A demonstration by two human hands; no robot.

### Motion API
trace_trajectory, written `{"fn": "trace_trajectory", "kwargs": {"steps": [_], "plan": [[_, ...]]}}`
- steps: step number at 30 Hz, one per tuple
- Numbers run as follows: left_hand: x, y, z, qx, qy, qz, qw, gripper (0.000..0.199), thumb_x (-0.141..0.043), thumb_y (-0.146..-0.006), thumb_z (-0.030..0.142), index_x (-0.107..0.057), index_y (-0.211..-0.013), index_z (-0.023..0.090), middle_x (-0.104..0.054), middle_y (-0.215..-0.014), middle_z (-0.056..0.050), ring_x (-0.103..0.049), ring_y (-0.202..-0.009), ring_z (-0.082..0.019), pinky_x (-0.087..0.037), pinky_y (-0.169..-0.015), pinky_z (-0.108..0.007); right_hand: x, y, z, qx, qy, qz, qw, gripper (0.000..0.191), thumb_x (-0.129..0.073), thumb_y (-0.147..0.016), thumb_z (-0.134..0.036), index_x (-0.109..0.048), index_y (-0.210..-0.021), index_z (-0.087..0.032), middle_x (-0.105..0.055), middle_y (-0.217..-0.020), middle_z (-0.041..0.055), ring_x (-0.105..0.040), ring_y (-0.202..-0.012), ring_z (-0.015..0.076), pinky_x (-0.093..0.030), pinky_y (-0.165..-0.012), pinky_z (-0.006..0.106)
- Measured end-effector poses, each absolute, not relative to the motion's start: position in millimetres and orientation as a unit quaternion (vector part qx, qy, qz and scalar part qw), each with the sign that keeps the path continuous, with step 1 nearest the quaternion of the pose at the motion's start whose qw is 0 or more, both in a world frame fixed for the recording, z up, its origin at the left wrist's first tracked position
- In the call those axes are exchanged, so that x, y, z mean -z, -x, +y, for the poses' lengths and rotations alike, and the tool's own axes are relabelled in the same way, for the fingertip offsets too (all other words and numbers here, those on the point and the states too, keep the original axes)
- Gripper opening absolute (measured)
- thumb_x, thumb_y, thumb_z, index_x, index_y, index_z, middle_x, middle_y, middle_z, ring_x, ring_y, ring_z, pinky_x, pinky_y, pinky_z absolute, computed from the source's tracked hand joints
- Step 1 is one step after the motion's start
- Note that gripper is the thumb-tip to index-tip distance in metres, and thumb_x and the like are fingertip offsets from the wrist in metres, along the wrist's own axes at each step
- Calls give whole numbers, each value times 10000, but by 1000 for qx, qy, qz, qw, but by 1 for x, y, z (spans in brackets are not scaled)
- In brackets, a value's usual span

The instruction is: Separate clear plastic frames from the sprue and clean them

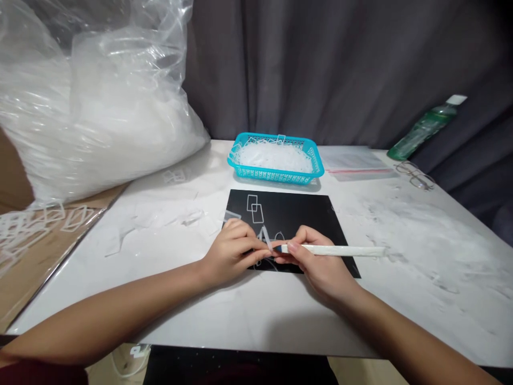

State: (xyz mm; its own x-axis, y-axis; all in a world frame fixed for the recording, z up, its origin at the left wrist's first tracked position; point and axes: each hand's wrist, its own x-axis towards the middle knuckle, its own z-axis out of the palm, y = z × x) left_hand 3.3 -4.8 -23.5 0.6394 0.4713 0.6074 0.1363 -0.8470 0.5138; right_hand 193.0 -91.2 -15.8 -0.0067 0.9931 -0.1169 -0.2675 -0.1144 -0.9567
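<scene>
Over the black sheet (296, 206) my left hand (236, 248) pinches a small translucent white frame (266, 237), seen nearly edge-on. My right hand (320, 262) grips a long white pen-like tool (340, 250) with a dark blue part near its tip. The tool points left and its tip meets the frame at my left fingertips. Two thin white rectangular frames (257, 213) lie overlapping on the upper left of the sheet. Some thin clear pieces lie partly hidden between my hands.
Behind the sheet stands a blue basket (276, 175) full of white frames. A large plastic bag (120, 107) fills the back left, above cardboard (24, 278) with loose frames. At the back right are a zip bag (356, 163), glasses (417, 175) and a green bottle (422, 131).
</scene>
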Motion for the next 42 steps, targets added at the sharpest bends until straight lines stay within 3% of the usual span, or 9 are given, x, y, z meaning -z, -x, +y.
{"fn": "trace_trajectory", "kwargs": {"steps": [7, 17, 21, 25, 29, 32, 35, 38, 42], "plan": [[28, -2, -3, -390, -903, 137, 117, 65, -659, -840, 282, -694, -879, 243, -589, -653, 7, -535, -658, -139, -378, -723, -326, 7, -192, -94, -546, 521, -423, 501, 274, -679, -808, -388, -510, -697, -203, -753, -889, 65, -724, -740, 169, -592, -698, 297], [29, -2, -3, -384, -905, 145, 116, 46, -657, -835, 279, -683, -846, 243, -578, -639, 12, -523, -641, -136, -370, -720, -326, 7, -192, -98, -493, 558, -475, 469, 260, -641, -833, -407, -497, -719, -223, -742, -969, 87, -712, -764, 193, -576, -699, 329], [30, -4, -4, -368, -910, 157, 106, 72, -630, -847, 282, -681, -822, 238, -582, -636, 8, -524, -634, -137, -391, -747, -338, 10, -190, -103, -409, 580, -543, 448, 190, -600, -864, -355, -512, -740, -241, -739, -1002, 63, -704, -839, 219, -539, -701, 323], [25, -7, -12, -376, -898, 171, 149, 118, -598, -850, 260, -658, -761, 210, -568, -640, -1, -510, -642, -142, -402, -743, -342, 13, -188, -102, -305, 596, -619, 409, 137, -549, -879, -287, -515, -752, -247, -737, -983, 31, -696, -852, 210, -493, -702, 295], [12, -7, -10, -425, -821, 203, 322, 159, -534, -897, 285, -577, -774, 195, -553, -737, -17, -523, -727, -148, -423, -755, -320, 13, -197, -92, -266, 642, -618, 366, 155, -515, -881, -287, -490, -733, -248, -733, -939, 25, -685, -787, 208, -460, -644, 298], [4, -3, 12, -567, -637, 274, 445, 244, -484, -923, 425, -492, -803, 212, -534, -818, -15, -531, -794, -143, -439, -775, -289, 10, -207, -86, -278, 663, -583, 377, 184, -523, -873, -294, -469, -704, -242, -730, -954, 30, -677, -853, 219, -466, -672, 309], [8, 2, 43, -648, -498, 325, 474, 300, -510, -887, 508, -445, -818, 223, -539, -835, 4, -536, -748, -119, -450, -760, -269, 8, -212, -85, -322, 647, -565, 399, 210, -547, -867, -303, -463, -689, -231, -728, -941, 31, -669, -911, 222, -476, -750, 339], [20, 5, 61, -549, -616, 386, 413, 263, -473, -912, 465, -485, -837, 212, -571, -856, -9, -552, -791, -127, -446, -769, -270, 8, -211, -85, -416, 578, -534, 455, 239, -591, -858, -333, -459, -692, -221, -732, -918, 46, -677, -903, 215, -497, -790, 363], [30, 2, 62, -391, -763, 372, 354, 203, -587, -846, 368, -605, -932, 185, -629, -962, -59, -568, -940, -203, -424, -896, -361, 4, -207, -85, -554, 441, -439, 553, 255, -643, -839, -340, -456, -713, -220, -747, -897, 41, -695, -891, 206, -527, -840, 401]]}}
